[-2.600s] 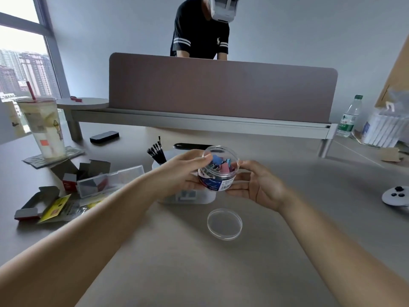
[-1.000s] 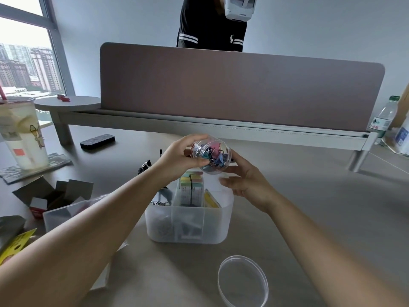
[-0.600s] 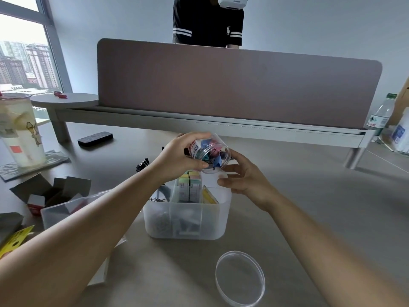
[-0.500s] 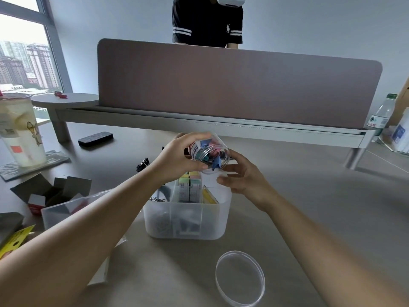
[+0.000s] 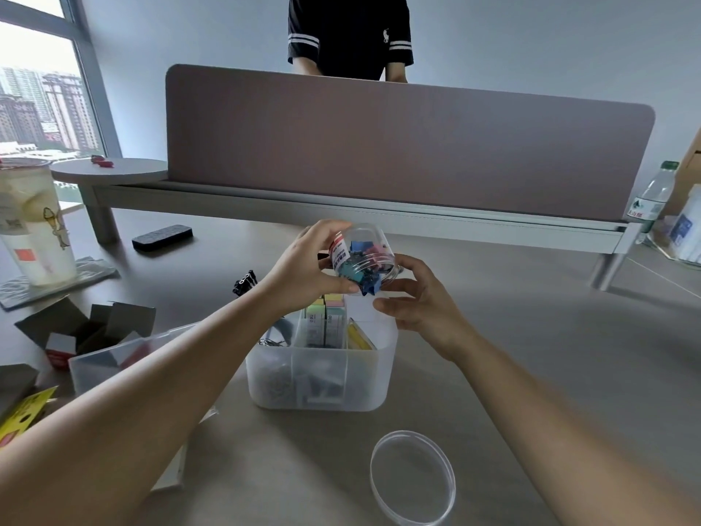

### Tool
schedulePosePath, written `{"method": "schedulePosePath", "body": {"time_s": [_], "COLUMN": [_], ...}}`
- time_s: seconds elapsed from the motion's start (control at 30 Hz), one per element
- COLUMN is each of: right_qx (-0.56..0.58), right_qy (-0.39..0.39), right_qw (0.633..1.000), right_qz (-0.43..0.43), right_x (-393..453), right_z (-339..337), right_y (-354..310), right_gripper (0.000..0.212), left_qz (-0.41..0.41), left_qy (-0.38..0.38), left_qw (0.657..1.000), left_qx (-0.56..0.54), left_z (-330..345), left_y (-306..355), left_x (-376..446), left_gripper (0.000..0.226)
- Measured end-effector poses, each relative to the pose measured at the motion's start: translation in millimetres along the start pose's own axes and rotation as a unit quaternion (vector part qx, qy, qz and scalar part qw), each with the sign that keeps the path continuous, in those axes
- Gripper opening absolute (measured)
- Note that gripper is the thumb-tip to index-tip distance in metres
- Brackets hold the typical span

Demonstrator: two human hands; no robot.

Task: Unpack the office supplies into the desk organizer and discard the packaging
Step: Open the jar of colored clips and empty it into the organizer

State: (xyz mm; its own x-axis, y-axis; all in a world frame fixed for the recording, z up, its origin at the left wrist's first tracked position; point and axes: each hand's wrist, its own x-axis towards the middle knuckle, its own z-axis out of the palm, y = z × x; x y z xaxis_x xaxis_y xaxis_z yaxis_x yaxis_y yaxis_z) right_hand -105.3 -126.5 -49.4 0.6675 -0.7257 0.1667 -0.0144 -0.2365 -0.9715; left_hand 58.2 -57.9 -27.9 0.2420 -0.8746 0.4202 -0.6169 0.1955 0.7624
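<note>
My left hand (image 5: 303, 271) grips a clear round tub of coloured binder clips (image 5: 360, 256), tipped mouth-down over the back right of the frosted desk organizer (image 5: 322, 385). Blue clips hang at the tub's mouth. My right hand (image 5: 421, 301) is cupped just under and beside the tub, fingers spread, touching its rim. The organizer holds sticky-note packs, paper clips and other small items in its compartments. The tub's clear lid (image 5: 413, 476) lies flat on the desk in front of the organizer.
Opened cardboard boxes (image 5: 87, 328), a clear plastic case (image 5: 113, 358) and a yellow card (image 5: 22, 415) lie at the left. An iced drink cup (image 5: 30, 229) stands far left. A person stands behind the divider panel (image 5: 398, 142). A water bottle (image 5: 652, 199) stands at the right.
The tub rose from desk level to above the organizer and tilted further mouth-down. Clips now reach its mouth. My right hand stayed close under it.
</note>
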Motion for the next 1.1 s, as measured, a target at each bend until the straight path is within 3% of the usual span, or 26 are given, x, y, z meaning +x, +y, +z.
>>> {"method": "schedulePosePath", "body": {"time_s": [0.77, 1.1], "right_qx": [-0.017, -0.003], "right_qy": [0.007, 0.001], "right_qw": [1.0, 1.0], "right_qz": [-0.02, -0.023], "right_x": [-3.5, -4.8], "right_z": [1.3, 1.2], "right_y": [-0.6, 1.5], "right_gripper": [0.058, 0.046], "left_qz": [-0.003, 0.006], "left_qy": [0.016, 0.038], "left_qw": [0.999, 0.999], "left_qx": [0.029, 0.031], "left_z": [-0.7, -1.4], "left_y": [5.9, 3.3], "left_x": [-3.9, -6.5], "left_gripper": [0.076, 0.077]}}
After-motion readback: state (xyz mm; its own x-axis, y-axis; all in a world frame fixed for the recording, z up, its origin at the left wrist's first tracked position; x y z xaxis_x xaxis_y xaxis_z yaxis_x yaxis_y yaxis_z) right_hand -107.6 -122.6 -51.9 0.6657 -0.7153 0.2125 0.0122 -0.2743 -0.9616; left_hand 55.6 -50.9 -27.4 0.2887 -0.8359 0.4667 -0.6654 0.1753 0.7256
